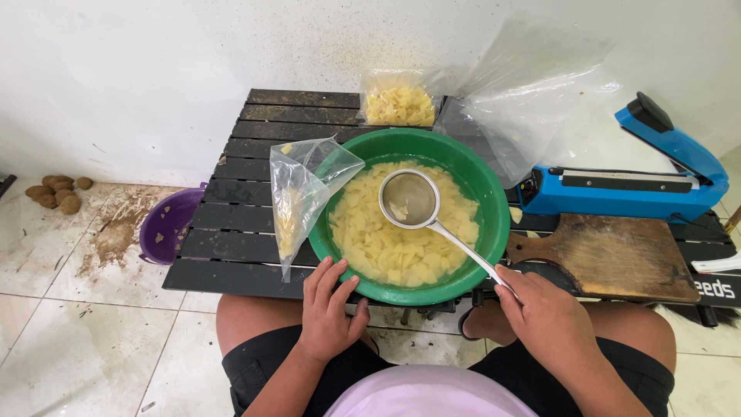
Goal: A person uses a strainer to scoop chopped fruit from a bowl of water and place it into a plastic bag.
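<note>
Gripping the long handle of a metal strainer point(410, 200), the right hand point(543, 307) is closed around it and holds the round mesh scoop above the middle of the green basin point(488, 198), with a few pale pieces lying in the mesh. The basin sits on the black slatted counter point(231, 208) and holds water and many cut yellow potato pieces point(386, 247). The left hand point(328, 305) lies open, fingers spread, on the near rim of the basin. A clear plastic bag point(297, 197) with some pieces inside leans against the basin's left rim. Behind the basin lies a filled bag of pieces point(399, 105), beside loose clear plastic. To the right of the basin stand a blue heat sealer point(648, 185) and a wooden cutting board point(617, 259). Left of the counter, on the floor, a purple bowl point(166, 228).
</note>
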